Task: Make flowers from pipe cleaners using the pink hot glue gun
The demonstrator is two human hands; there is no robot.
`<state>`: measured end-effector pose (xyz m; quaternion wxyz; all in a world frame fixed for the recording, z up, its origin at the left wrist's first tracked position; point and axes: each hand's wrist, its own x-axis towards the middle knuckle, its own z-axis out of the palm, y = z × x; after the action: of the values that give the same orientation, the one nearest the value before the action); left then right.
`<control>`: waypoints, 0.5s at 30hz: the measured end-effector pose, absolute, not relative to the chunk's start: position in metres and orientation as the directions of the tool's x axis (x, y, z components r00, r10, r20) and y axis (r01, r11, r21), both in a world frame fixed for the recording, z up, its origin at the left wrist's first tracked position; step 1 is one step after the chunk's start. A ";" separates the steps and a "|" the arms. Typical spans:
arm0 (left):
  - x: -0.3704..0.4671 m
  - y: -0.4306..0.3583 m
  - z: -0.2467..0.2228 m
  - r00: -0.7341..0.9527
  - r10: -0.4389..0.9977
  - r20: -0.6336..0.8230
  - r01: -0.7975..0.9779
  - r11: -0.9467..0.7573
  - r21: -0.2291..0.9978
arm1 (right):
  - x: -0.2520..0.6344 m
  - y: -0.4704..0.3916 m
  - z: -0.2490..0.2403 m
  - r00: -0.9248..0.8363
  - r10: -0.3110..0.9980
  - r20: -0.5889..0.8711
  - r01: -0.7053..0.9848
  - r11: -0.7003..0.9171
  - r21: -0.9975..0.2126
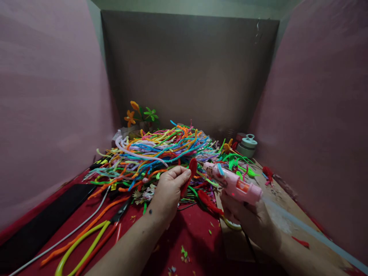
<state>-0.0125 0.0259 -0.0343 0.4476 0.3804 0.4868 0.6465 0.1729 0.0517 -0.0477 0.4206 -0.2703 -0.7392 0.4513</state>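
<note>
Between the thumb and fingers of my left hand (171, 189) is a red fuzzy piece (193, 165), held upright near the middle of the view. My right hand (244, 214) is wrapped round the handle of a pink glue gun (234, 184), its nozzle pointing left toward the red piece with a small gap between them. A small red light shows on the gun's side. Another red fuzzy piece (208, 203) lies between my two hands. Behind them rises a big heap of colourful pipe cleaners (161, 149).
Scissors with yellow and orange handles (83, 237) lie at the lower left, near a long black object (46, 214) and a white cable. Orange flowers (130, 118) stand at the back left. A pale green lidded container (247, 145) stands at the back right.
</note>
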 end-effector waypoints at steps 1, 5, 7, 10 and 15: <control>-0.012 0.026 -0.034 -0.310 0.949 0.057 -0.204 -0.125 0.971 | 0.173 0.052 -0.047 -0.496 0.789 0.363 0.027 0.432 -0.902; -0.013 0.025 -0.036 -0.299 0.951 0.074 -0.170 -0.130 0.977 | 0.173 0.051 -0.049 -0.451 0.822 0.348 0.046 0.411 -0.911; -0.014 0.026 -0.036 -0.296 0.952 0.084 -0.149 -0.133 0.980 | 0.173 0.050 -0.049 -0.436 0.825 0.359 0.049 0.420 -0.906; -0.014 0.026 -0.037 -0.290 0.953 0.090 -0.141 -0.136 0.981 | 0.172 0.049 -0.048 -0.437 0.815 0.381 0.046 0.443 -0.895; -0.013 0.026 -0.034 -0.297 0.950 0.091 -0.161 -0.144 0.976 | 0.173 0.050 -0.046 -0.461 0.810 0.364 0.041 0.428 -0.903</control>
<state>-0.0129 0.0262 -0.0344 0.4343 0.4033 0.4893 0.6398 0.1728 0.0496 -0.0462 0.4294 -0.2921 -0.7279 0.4478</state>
